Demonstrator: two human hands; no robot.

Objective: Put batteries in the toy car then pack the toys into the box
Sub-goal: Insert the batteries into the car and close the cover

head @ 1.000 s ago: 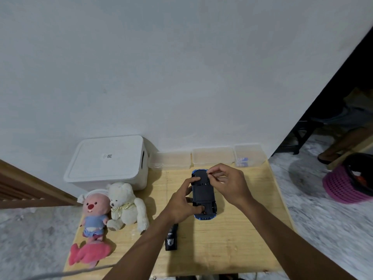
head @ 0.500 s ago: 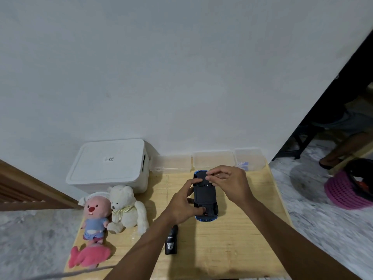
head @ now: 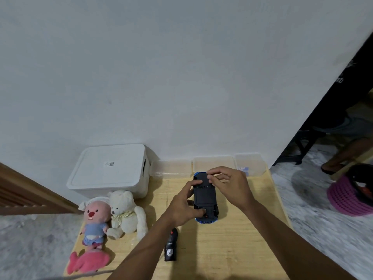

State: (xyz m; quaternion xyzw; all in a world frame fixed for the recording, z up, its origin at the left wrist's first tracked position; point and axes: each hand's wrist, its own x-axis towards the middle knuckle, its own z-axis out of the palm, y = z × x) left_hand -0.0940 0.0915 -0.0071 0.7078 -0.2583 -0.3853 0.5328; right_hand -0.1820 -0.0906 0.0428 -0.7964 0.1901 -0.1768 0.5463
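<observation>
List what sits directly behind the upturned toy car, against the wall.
Behind the toy car stand three clear plastic containers in a row. The rightmost holds something small and bluish; the right hand partly covers it, so it cannot be identified.

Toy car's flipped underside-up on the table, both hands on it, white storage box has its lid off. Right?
Not quite. The head view shows the white storage box with its lid on. The rest holds: toy car underside-up, left hand and right hand on it.
</observation>
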